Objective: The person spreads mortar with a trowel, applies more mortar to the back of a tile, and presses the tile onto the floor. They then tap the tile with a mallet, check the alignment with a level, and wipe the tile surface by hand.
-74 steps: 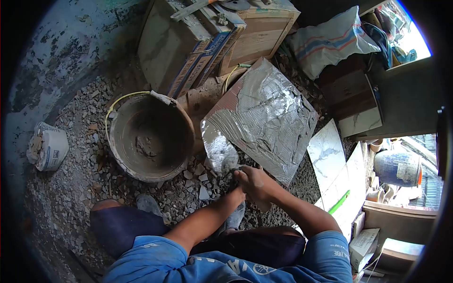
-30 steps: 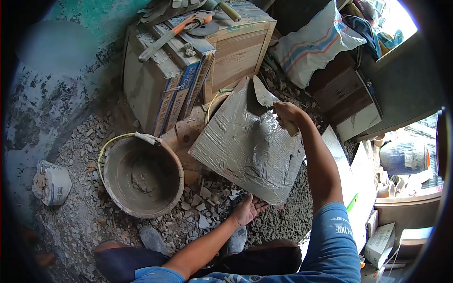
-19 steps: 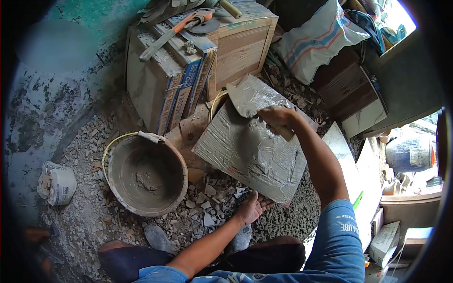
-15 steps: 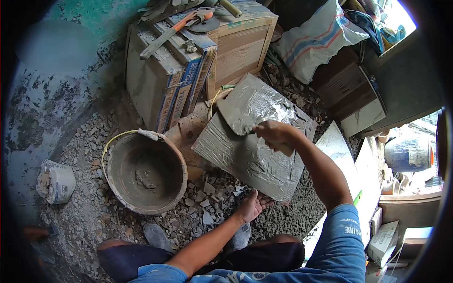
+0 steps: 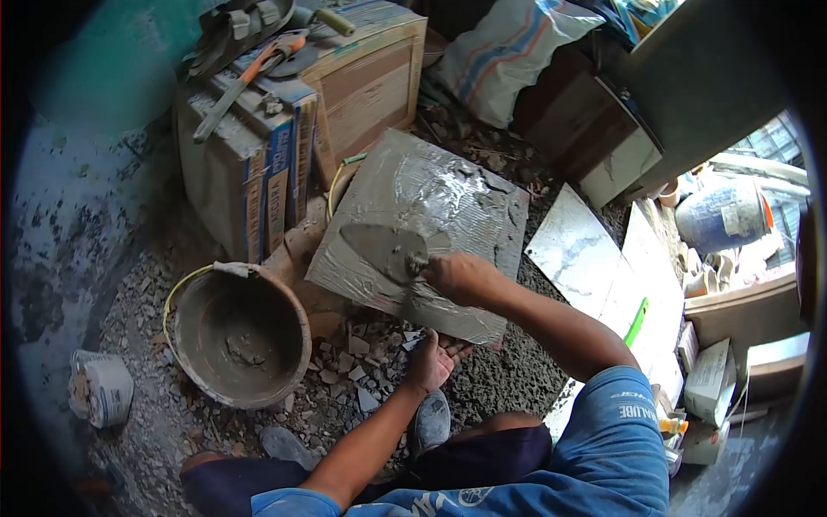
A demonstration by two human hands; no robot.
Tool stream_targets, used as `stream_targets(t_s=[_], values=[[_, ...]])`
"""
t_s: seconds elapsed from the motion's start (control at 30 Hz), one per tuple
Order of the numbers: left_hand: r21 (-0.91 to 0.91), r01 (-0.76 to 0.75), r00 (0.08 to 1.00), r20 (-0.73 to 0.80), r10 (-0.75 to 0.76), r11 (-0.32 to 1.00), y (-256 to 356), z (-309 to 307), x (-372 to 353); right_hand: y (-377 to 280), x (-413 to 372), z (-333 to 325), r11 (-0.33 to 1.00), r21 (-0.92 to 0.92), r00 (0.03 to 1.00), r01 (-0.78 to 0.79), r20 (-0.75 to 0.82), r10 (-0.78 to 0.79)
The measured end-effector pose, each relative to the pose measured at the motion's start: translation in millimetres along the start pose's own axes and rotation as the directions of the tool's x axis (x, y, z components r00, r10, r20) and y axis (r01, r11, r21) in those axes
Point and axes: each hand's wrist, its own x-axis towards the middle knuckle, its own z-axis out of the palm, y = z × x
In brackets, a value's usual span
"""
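Observation:
In my right hand (image 5: 465, 277) is a trowel (image 5: 379, 250), its blade lying over wet grey mortar on the back of a square tile (image 5: 508, 215). The mortar coats most of the tile, with ridges and a shiny wet patch toward the far side. My left hand (image 5: 435, 366) is palm up at the tile's near edge, fingers stretched out and partly under the corner. Left of the tile stands a round bucket (image 5: 301, 345) with a yellow handle and some mortar at its bottom (image 5: 245, 349).
Tile boxes (image 5: 284, 181) stand behind the bucket, an orange-handled tool (image 5: 250, 82) on top. A white sack (image 5: 508, 60) leans at the back. Broken rubble (image 5: 345, 366) covers the floor. Marbled tiles (image 5: 573, 250) and a green-handled tool (image 5: 637, 320) lie at right. A small white tub (image 5: 108, 396) sits far left.
The trowel has moved from the tile's far left part toward its near edge, spreading over the mortar. The camera view has shifted; my left hand stays at the near edge.

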Motion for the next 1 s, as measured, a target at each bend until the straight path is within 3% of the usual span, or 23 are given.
stream_targets(t_s=[0.1,0.17,0.23,0.3,0.37,0.43,0.5,0.53,0.57,0.6,0.63,0.67,0.83,0.93,1.0], values=[[0.046,0.013,1.0,0.022,-0.014,0.999,1,-4,0,64,25,-5,0.978,0.064,0.97,-0.2,-0.128,0.207],[0.067,0.028,0.999,0.045,-0.031,0.997,4,-3,2,83,4,-42,0.853,0.404,0.921,-0.332,-0.056,0.385],[0.046,0.038,0.999,-0.025,-0.037,0.998,5,6,-2,147,3,-44,0.588,0.742,0.906,-0.322,0.061,0.419],[0.05,0.039,0.999,-0.038,-0.037,0.998,3,4,-4,182,-4,-59,0.616,0.651,0.853,-0.444,0.098,0.512],[0.064,0.022,1.0,-0.019,-0.021,0.998,6,9,-2,212,-6,-59,0.618,0.635,0.867,-0.463,0.181,0.463],[0.068,0.019,0.999,-0.039,-0.016,0.997,7,11,-2,201,-10,-54,0.662,0.571,0.866,-0.486,0.213,0.453],[0.048,0.02,0.999,-0.041,-0.018,0.999,5,8,-2,185,-21,-35,0.671,0.625,0.917,-0.399,0.284,0.281],[0.033,0.023,0.999,-0.05,-0.021,0.999,5,8,-2,145,-37,-43,0.704,0.554,0.893,-0.444,0.338,0.298],[0.032,0.026,0.998,-0.064,-0.024,0.999,4,8,-2,130,-47,-37,0.78,0.498,0.908,-0.38,0.364,0.209],[0.031,0.027,0.999,-0.028,-0.026,0.999,4,6,-2,120,-59,-18,0.799,0.522,0.938,-0.3,0.312,0.149],[0.029,0.022,1.0,0.007,-0.022,0.999,4,6,-1,93,-71,-21,0.903,0.354,0.935,-0.243,0.334,0.121],[0.013,0.029,1.0,0.004,-0.029,0.999,5,7,-2,91,-76,2,0.969,0.236,0.978,-0.079,0.209,0.029],[0.015,0.043,0.999,-0.001,-0.043,0.999,4,4,-1,46,-88,16,0.999,0.036,0.99,-0.035,0.139,0.03],[0.009,0.042,0.999,0.014,-0.042,0.999,6,7,-2,63,-74,12,0.998,0.011,0.996,-0.059,-0.072,0.059],[0.004,0.046,0.999,0.012,-0.046,0.999,5,7,0,55,-75,9,1.0,0.004,1.0,-0.012,-0.005,0.012]])
